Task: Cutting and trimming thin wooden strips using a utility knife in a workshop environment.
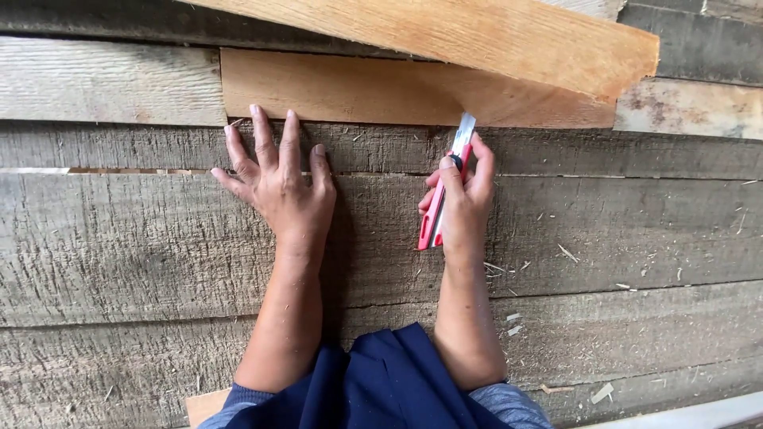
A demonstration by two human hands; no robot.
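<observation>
My right hand [465, 199] wraps tight around the red utility knife [443, 195], blade tip touching the pale board's [342, 91] lower edge at twelve o'clock. My left hand [278, 187] lies flat, fingers spread, pinning that board at eleven. No finished cut shows; trimming looks barely begun.

Counted: two bare hands, left hand [278, 187] and right hand [465, 202]; one red-handled utility knife [445, 191]; two pale fresh-cut wooden boards [342, 87] above the knife; several weathered grey planks [159, 246] beneath.
</observation>
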